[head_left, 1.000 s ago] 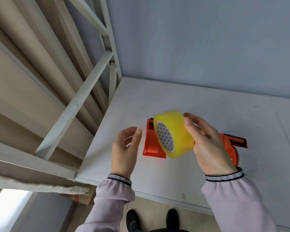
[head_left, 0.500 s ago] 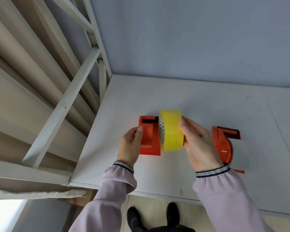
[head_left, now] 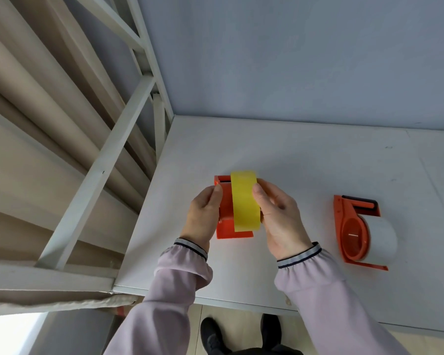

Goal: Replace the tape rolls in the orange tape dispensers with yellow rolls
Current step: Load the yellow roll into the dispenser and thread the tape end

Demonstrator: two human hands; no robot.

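A yellow tape roll [head_left: 244, 201] stands on edge against the right side of an orange tape dispenser [head_left: 225, 213] on the white table [head_left: 305, 162]. My right hand [head_left: 277, 213] grips the roll from the right, thumb on its tread. From the left, my left hand [head_left: 205, 213] holds the dispenser, thumb on its top. Whether the roll sits on the hub is hidden. A second orange dispenser [head_left: 354, 226] lies to the right, holding a white tape roll [head_left: 382, 238].
A grey wall [head_left: 292, 60] rises behind the table. A white metal frame [head_left: 100, 162] with beige panels stands along the table's left edge. The table's front edge runs just below my wrists, with my shoes [head_left: 213, 336] on the floor below.
My right hand turned the yellow roll edge-on and brought it down against the left dispenser. The left hand, open before, closed on that dispenser. The camera view shifted, showing the right dispenser fully.
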